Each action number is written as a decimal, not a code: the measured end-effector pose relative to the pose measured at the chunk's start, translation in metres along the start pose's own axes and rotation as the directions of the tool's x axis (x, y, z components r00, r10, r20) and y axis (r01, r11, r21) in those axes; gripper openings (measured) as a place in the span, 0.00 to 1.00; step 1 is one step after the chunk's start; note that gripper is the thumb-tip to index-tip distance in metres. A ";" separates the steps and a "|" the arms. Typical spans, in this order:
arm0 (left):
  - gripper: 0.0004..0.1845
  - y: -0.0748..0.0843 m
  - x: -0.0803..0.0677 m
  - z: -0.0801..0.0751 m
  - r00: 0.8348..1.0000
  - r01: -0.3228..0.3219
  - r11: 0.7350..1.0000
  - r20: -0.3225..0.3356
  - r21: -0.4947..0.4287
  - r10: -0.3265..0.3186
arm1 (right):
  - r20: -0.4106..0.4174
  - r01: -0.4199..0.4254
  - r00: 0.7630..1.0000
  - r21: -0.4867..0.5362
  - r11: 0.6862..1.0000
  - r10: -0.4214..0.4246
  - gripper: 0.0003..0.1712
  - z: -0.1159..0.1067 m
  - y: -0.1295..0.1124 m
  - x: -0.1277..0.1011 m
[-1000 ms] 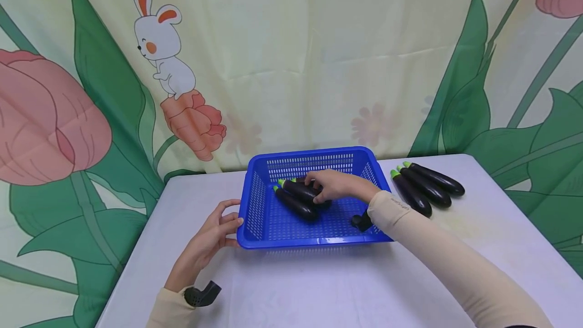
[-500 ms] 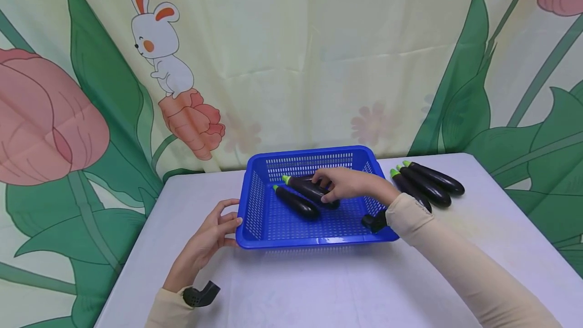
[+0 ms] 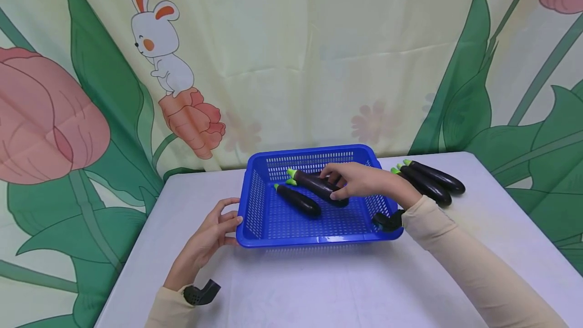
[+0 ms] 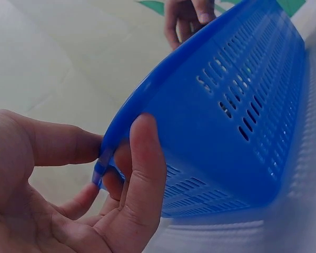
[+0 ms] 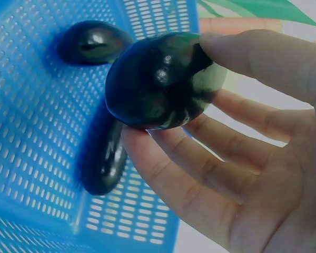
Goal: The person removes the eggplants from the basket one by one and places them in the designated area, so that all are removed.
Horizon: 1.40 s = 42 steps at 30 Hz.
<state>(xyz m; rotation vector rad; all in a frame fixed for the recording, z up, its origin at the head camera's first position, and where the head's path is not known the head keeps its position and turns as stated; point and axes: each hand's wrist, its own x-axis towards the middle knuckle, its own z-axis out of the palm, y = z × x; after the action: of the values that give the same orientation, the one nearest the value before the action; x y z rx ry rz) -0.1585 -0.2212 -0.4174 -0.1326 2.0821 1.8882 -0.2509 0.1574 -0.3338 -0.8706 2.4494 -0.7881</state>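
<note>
My right hand [image 3: 364,181] holds a dark purple eggplant [image 3: 316,185] over the blue plastic basket [image 3: 291,242], thumb on one side and fingers on the other. In the right wrist view, the rounded end of this eggplant [image 5: 158,79] fills the grip. Two more eggplants lie in the basket: one in front [image 3: 298,201], and one behind with its green cap [image 3: 291,182] showing and its body partly hidden by the held one. My left hand [image 3: 207,242] grips the basket's left rim; in the left wrist view, the thumb and fingers [image 4: 146,158] pinch that edge.
Several eggplants [image 3: 432,186] lie side by side on the white tablecloth [image 3: 291,292] right of the basket, partly behind my right forearm. A printed curtain [image 3: 273,65] with a rabbit and flowers hangs behind the table.
My right hand has shifted right and slightly up with the eggplant, drawing it away from the front one. The left hand stays at the basket rim.
</note>
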 end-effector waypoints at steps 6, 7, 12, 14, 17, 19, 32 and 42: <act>0.37 0.000 -0.001 0.000 1.000 0.005 1.000 0.003 -0.004 -0.005 | -0.042 0.015 0.999 0.005 1.000 -0.014 0.27 -0.005 -0.002 -0.019; 0.36 0.000 -0.001 0.000 1.000 0.006 1.000 0.001 -0.006 -0.006 | -0.049 0.019 0.999 0.012 1.000 -0.018 0.27 -0.006 -0.002 -0.022; 0.36 0.000 -0.001 0.000 1.000 0.003 1.000 0.000 -0.009 -0.003 | -0.103 0.023 0.994 0.014 1.000 -0.021 0.27 -0.007 -0.001 -0.038; 0.37 0.000 -0.001 0.000 1.000 0.002 1.000 0.005 -0.006 -0.002 | -0.123 0.026 0.992 0.016 1.000 -0.024 0.27 -0.007 -0.001 -0.044; 0.37 0.001 -0.001 0.000 1.000 0.001 1.000 0.007 -0.008 -0.001 | -0.148 0.039 0.988 0.017 0.999 -0.036 0.27 -0.008 0.001 -0.054; 0.37 0.001 -0.001 0.000 1.000 -0.001 1.000 0.009 -0.006 0.001 | -0.170 0.054 0.984 -0.004 0.999 -0.054 0.27 -0.009 0.003 -0.061; 0.36 -0.001 0.000 0.002 1.000 0.011 1.000 -0.011 -0.012 -0.011 | -0.319 0.072 0.943 -0.086 0.994 -0.096 0.29 -0.014 0.029 -0.112; 0.37 -0.001 -0.001 0.002 1.000 0.000 1.000 -0.018 -0.002 0.000 | -0.440 0.094 0.881 -0.194 0.977 -0.172 0.34 -0.006 0.054 -0.141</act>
<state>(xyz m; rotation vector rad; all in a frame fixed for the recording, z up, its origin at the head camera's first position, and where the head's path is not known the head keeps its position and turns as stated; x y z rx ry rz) -0.1573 -0.2196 -0.4182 -0.1499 2.0920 1.8961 -0.1764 0.2891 -0.3364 -1.0203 2.9267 -0.9339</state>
